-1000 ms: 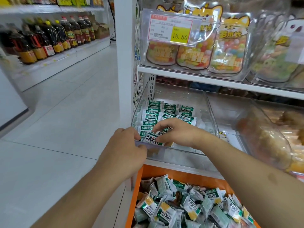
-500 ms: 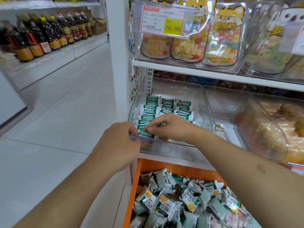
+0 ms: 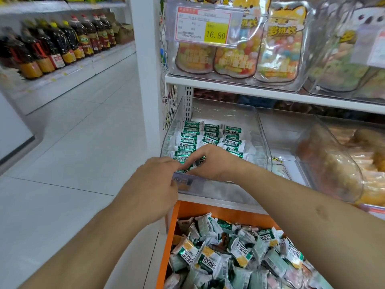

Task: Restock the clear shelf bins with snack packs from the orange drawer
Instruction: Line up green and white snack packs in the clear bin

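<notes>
Both hands meet at the front lip of the clear bin (image 3: 216,113) that sits on the lower shelf, directly above the orange drawer (image 3: 218,213). The left hand (image 3: 154,184) is at the bin's front left corner, knuckles toward the camera, its fingers curled over the front wall; whether they grip the wall or a pack cannot be told, since the fingertips are hidden behind the hand. The right hand (image 3: 216,161) reaches in over the front wall from the right, palm down, fingers bent together and pinching a green-and-white snack pack (image 3: 200,161) just inside the bin's front edge; only a sliver of that pack shows between the fingers, so its long axis cannot be read with certainty. Behind the hands, the packs in the bin (image 3: 210,134) lie flat in three neat columns running from front to back, each pack with its long axis across the bin from left to right and its green printed band facing up. In the orange drawer below the bin, a loose heap of packs (image 3: 229,255) lies at every angle, some showing a yellow patch. To the right of the bin stands a second clear bin (image 3: 277,130), and further right another holding pale bagged goods. On the shelf above the bin, a yellow price tag (image 3: 204,28) reads 16.80 in front of bags of coloured sweets (image 3: 235,57).
</notes>
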### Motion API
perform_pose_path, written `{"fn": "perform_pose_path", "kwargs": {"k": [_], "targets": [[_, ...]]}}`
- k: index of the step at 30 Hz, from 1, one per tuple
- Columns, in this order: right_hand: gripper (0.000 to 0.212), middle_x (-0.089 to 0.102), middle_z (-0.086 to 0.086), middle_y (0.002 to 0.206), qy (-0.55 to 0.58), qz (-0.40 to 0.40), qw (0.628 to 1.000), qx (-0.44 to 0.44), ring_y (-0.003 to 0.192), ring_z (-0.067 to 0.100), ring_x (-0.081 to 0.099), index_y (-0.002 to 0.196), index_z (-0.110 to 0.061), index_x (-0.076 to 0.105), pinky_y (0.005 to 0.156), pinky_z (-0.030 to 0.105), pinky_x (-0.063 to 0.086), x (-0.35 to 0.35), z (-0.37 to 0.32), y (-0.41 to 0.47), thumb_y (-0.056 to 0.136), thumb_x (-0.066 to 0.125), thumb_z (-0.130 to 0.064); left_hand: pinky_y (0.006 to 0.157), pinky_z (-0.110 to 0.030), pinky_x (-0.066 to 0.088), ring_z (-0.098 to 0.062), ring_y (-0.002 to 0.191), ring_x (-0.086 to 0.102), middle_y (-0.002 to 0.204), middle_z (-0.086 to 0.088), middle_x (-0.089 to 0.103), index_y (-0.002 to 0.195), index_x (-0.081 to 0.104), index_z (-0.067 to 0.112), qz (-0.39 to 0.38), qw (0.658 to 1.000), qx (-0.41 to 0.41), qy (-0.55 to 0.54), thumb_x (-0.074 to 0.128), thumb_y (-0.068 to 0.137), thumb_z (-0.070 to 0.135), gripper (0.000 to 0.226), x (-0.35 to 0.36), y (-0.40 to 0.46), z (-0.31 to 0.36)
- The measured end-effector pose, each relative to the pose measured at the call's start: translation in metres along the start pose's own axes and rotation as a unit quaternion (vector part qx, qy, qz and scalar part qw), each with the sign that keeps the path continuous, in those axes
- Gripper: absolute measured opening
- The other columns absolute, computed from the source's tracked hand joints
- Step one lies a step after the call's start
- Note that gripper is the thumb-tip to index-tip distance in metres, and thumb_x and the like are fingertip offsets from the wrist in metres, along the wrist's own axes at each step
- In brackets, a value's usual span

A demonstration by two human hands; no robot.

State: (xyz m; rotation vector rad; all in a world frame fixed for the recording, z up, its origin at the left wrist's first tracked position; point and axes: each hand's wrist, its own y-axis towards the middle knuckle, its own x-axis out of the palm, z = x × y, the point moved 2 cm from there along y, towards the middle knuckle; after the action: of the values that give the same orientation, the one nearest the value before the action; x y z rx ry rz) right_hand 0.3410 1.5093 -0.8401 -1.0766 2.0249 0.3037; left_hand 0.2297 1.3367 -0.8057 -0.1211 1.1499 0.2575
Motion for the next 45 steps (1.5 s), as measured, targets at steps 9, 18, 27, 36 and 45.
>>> {"fn": "perform_pose_path", "kwargs": {"k": [9,18,27,36,45], "targets": [[0.025,0.069,-0.010,0.111,0.023,0.089,0.996,0.020,0.095,0.004,0.067,0.117,-0.031,0.076,0.087,0.031,0.058,-0.026,0.007,0.000,0.094,0.079,-0.023,0.114,-0.033,0.043,-0.012,0.142,0.040,0.156,0.012,0.047,0.149,0.047,0.035,-0.044,0.998,0.020,0.044,0.042,0.106,0.024,0.045,0.009,0.002,-0.004],[0.024,0.070,-0.010,0.106,-0.052,0.121,0.991,0.028,0.092,0.009,0.065,0.105,-0.027,0.083,0.081,0.029,0.054,-0.017,0.001,0.014,0.083,0.090,-0.034,0.114,-0.035,0.041,-0.011,0.143,0.036,0.157,0.013,0.042,0.154,0.039,0.038,-0.031,0.996,0.021,0.075,0.040,0.106,0.028,0.049,0.014,0.002,0.000],[0.004,0.076,-0.010,0.083,-0.054,0.126,0.990,0.038,0.078,0.003,0.068,0.085,-0.024,0.085,0.069,0.023,0.056,-0.011,0.004,0.014,0.085,0.089,-0.024,0.107,-0.032,0.047,-0.008,0.135,0.039,0.146,0.014,0.046,0.145,0.049,0.034,-0.027,0.999,0.001,0.030,0.040,0.107,0.033,0.040,0.021,0.009,0.004],[0.007,0.078,-0.007,0.076,-0.023,0.129,0.991,0.032,0.069,0.005,0.072,0.079,-0.019,0.085,0.055,0.010,0.052,-0.016,0.010,0.013,0.086,0.087,-0.017,0.102,-0.034,0.050,-0.005,0.128,0.041,0.135,0.020,0.050,0.140,0.048,0.041,-0.036,0.999,-0.017,0.027,0.042,0.103,0.052,0.039,0.026,0.008,0.005],[0.007,0.076,-0.010,0.074,-0.023,0.117,0.993,0.013,0.067,-0.002,0.070,0.080,-0.018,0.085,0.061,0.013,0.055,-0.009,0.009,0.008,0.086,0.085,-0.016,0.102,-0.036,0.048,-0.008,0.123,0.044,0.131,0.017,0.054,0.132,0.055,0.038,-0.022,0.998,-0.020,0.056,0.039,0.103,0.054,0.037,0.030,0.010,0.009]]}}
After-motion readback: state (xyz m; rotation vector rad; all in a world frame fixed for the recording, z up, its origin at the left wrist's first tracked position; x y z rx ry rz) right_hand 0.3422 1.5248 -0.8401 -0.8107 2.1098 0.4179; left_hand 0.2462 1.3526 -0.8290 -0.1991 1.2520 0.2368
